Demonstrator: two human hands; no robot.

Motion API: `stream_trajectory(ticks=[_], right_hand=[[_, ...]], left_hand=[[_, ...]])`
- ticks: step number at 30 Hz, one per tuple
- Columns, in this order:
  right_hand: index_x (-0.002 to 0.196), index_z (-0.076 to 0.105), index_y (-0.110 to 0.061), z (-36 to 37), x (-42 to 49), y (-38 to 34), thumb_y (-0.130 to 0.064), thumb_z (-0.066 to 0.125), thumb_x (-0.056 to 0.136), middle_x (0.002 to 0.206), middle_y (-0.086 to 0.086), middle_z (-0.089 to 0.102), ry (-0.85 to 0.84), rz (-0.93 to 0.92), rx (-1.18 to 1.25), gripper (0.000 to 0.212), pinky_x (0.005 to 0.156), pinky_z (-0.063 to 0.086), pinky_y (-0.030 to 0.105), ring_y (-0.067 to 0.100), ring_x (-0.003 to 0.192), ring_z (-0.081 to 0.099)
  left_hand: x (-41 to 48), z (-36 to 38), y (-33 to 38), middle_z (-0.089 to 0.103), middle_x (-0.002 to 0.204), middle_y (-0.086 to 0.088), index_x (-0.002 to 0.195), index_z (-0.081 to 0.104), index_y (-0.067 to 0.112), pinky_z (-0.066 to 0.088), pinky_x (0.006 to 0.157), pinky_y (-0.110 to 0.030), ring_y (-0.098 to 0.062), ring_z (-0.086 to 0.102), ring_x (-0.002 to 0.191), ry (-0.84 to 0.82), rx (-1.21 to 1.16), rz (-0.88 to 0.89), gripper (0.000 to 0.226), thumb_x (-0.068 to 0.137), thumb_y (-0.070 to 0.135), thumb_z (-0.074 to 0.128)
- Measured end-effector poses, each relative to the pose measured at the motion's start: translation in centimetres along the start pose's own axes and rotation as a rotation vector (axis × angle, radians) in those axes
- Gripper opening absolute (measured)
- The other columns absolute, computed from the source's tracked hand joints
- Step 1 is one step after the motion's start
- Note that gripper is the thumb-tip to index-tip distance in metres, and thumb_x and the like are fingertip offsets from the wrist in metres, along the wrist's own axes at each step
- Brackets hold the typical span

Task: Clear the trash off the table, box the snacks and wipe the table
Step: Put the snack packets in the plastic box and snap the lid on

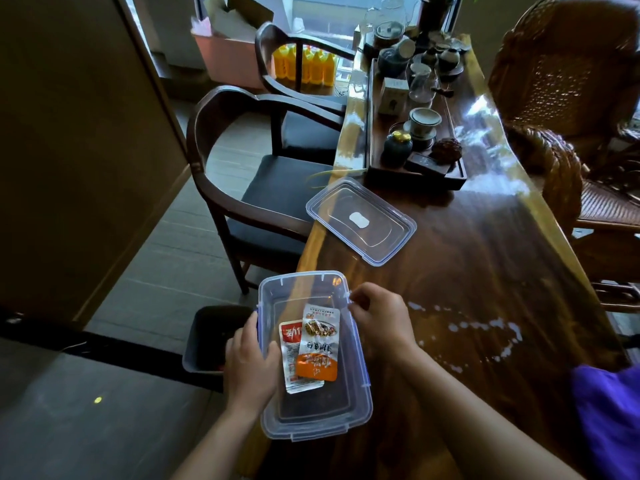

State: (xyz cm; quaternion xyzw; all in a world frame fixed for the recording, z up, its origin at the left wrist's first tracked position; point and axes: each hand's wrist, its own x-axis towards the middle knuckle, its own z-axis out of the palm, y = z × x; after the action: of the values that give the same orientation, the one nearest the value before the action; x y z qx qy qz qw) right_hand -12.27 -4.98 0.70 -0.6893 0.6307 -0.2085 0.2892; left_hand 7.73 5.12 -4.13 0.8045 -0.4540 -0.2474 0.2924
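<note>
Boxing half done. Our left hand [251,368] grips the box [311,427] wall, thumb inside; our right hand [381,320] curls on the right rim. Two packets [311,348] lie between our fingers. Lid [360,220] is off, beyond the fingertips. Spill [485,330] right of them looks unwiped.

A clear rectangular plastic box [301,277] with blue-edged clips sits at the near left edge of the glossy dark wooden table [485,258], partly overhanging it. The left hand [251,365] grips the box's left wall, thumb inside. The right hand [381,318] pinches the right rim with curled fingers. Inside lie two snack packets, an orange-and-white packet [318,344] overlapping a white-and-red packet [291,358]. The clear plastic lid [360,221] lies flat on the table beyond the box. Whitish smears [485,327] mark the wood to the right, near a purple cloth [609,410]. A dark bin [207,337] stands on the floor just left of the box.
</note>
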Motion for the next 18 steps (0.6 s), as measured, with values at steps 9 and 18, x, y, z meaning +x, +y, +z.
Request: stream_trajectory(ticks=[9, 18], right_hand=[[0.094, 0.071, -0.016, 0.3, 9.2, 3.4, -0.012, 0.059, 0.084, 0.091, 0.005, 0.073, -0.054, 0.092, -0.201, 0.016, 0.073, 0.053, 0.034, 0.028, 0.088, 0.067], [0.124, 0.061, -0.015, 1.6, 13.6, 5.3, -0.024, 0.063, 0.095, 0.122, 0.008, 0.059, -0.096, -0.027, -0.495, 0.031, 0.088, 0.050, 0.042, 0.028, 0.113, 0.052]], left_hand=[[0.7, 1.0, 0.2, 0.034, 0.153, -0.006, 0.156, 0.020, 0.025, 0.035, 0.090, -0.029, -0.012, 0.040, 0.129, 0.007, -0.158, -0.013, 0.059, 0.102, 0.023, 0.044], [1.5, 1.9, -0.3, 0.038, 0.148, 0.000, 0.153, 0.026, 0.029, 0.031, 0.078, -0.008, 0.002, 0.037, 0.116, 0.033, -0.153, -0.017, 0.052, 0.104, 0.019, 0.040]])
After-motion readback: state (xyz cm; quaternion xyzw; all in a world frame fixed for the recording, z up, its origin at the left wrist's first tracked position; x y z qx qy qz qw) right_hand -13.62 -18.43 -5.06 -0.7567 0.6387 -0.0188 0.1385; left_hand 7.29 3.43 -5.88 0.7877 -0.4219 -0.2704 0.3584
